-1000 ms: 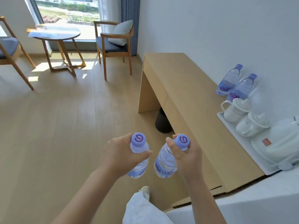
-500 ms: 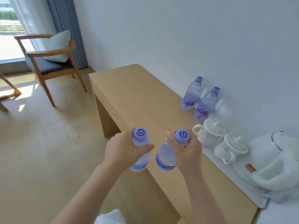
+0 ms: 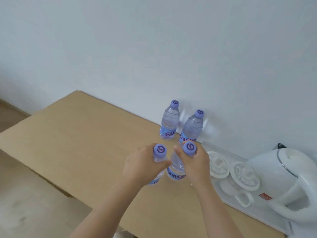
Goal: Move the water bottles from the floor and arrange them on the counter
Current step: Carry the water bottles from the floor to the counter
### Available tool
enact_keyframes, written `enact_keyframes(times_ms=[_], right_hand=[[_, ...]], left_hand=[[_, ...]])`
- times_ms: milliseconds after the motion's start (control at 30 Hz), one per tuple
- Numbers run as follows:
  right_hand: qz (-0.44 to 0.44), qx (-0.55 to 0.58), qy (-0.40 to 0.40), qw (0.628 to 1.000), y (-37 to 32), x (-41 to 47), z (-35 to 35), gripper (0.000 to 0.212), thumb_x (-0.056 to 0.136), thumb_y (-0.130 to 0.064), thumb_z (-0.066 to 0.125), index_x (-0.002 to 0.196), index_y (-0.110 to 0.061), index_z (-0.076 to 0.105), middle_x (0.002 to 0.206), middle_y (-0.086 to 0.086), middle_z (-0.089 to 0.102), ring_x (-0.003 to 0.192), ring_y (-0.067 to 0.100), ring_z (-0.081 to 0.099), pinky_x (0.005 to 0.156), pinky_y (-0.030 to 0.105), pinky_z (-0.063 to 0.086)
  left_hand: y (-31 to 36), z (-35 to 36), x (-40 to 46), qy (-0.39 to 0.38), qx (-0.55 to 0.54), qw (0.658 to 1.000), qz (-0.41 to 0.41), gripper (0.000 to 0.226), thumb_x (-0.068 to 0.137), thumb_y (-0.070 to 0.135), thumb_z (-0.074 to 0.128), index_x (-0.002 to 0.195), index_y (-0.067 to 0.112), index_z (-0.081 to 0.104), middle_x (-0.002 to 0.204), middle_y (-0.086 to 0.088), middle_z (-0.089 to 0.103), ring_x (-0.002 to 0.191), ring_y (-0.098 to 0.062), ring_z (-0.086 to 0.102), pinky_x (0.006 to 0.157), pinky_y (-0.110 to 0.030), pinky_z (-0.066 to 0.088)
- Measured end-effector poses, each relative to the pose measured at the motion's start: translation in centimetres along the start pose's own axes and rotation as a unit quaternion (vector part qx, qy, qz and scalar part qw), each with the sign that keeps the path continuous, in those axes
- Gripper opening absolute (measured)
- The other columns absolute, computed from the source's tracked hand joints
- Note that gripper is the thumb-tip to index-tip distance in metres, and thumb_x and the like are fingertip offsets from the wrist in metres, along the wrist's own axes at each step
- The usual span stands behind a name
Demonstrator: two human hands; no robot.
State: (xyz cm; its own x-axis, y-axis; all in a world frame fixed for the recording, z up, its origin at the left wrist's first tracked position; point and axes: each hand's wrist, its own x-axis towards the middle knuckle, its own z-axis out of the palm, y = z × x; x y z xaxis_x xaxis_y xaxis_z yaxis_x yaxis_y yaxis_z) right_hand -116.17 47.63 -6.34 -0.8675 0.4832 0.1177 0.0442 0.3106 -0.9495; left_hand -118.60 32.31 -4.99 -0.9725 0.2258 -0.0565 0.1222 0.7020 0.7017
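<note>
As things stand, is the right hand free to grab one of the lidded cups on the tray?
Probably not yet. The right hand is wrapped around a water bottle. The nearer lidded cup sits just beside it with nothing between, so setting the bottle down would free the way.

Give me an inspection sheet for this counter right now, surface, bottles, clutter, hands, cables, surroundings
Surface: light wooden counter against the wall, mostly bare on its left part.
Job's things: two water bottles stand upright by the wall, far bottle and near bottle; two more are in hand.
Clutter: white tray holding two lidded cups and a white kettle.
Hands: left hand grips left-held bottle near its neck; right hand grips right-held bottle likewise; both over the counter.
Cables: dark plug or cord end behind the kettle, unclear.
Surroundings: plain white wall; floor at left.
</note>
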Motion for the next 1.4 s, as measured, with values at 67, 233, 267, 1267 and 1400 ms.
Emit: enact_keyframes(times_ms=[67, 233, 267, 1267, 1400], right_hand=[[0.013, -0.009, 0.012, 1.0, -0.2, 1.9, 0.9, 0.021, 0.074, -0.028, 0.078, 0.08, -0.021, 0.059, 0.075, -0.007, 0.062, 0.066, -0.001, 0.055, 0.06, 0.008, 0.042], [0.045, -0.022, 0.048, 0.998, 0.1, 5.3, 2.9, 0.023, 0.074, -0.025, 0.078, 0.078, -0.017, 0.057, 0.068, -0.01, 0.057, 0.058, -0.008, 0.052, 0.057, 0.006, 0.04], [0.054, -0.024, 0.057, 0.997, 0.3, 5.6, 3.1, 0.023, 0.074, -0.025, 0.078, 0.08, -0.015, 0.058, 0.069, -0.01, 0.057, 0.059, -0.008, 0.052, 0.057, 0.006, 0.04], [0.213, -0.188, 0.084, 0.955, 2.2, -18.3, -7.0, 0.046, 0.093, -0.035, 0.051, 0.137, -0.023, 0.044, 0.138, -0.009, 0.046, 0.125, 0.005, 0.041, 0.097, 0.017, 0.03], [0.301, -0.186, 0.143, 0.924, 2.1, -29.8, -11.9, 0.045, 0.094, -0.042, 0.048, 0.137, -0.03, 0.043, 0.138, -0.013, 0.043, 0.121, 0.005, 0.043, 0.097, 0.021, 0.033]], left_hand=[[-0.1, -0.2, 2.9, -0.02, -0.009, 1.0, 0.016, 0.026, 0.068, 0.054, 0.067, 0.07, 0.035, 0.049, 0.066, 0.016, 0.058, 0.063, 0.001, 0.053, 0.052, -0.02, 0.036], [-0.4, 0.2, 8.3, -0.064, -0.02, 0.997, 0.034, 0.031, 0.071, 0.062, 0.055, 0.08, 0.033, 0.055, 0.071, 0.012, 0.062, 0.068, -0.005, 0.058, 0.06, -0.026, 0.045], [-0.6, 0.4, 9.0, -0.072, -0.016, 0.997, 0.035, 0.031, 0.073, 0.063, 0.054, 0.082, 0.033, 0.055, 0.073, 0.013, 0.062, 0.069, -0.006, 0.058, 0.059, -0.026, 0.044], [3.9, 6.0, -6.6, -0.267, 0.2, 0.896, 0.293, 0.056, 0.085, 0.058, 0.047, 0.132, 0.027, 0.046, 0.127, 0.007, 0.057, 0.113, -0.017, 0.054, 0.087, -0.031, 0.04], [6.5, 8.8, -15.8, -0.334, 0.179, 0.838, 0.392, 0.052, 0.086, 0.059, 0.046, 0.131, 0.032, 0.047, 0.126, 0.011, 0.057, 0.113, -0.013, 0.053, 0.088, -0.03, 0.041]])
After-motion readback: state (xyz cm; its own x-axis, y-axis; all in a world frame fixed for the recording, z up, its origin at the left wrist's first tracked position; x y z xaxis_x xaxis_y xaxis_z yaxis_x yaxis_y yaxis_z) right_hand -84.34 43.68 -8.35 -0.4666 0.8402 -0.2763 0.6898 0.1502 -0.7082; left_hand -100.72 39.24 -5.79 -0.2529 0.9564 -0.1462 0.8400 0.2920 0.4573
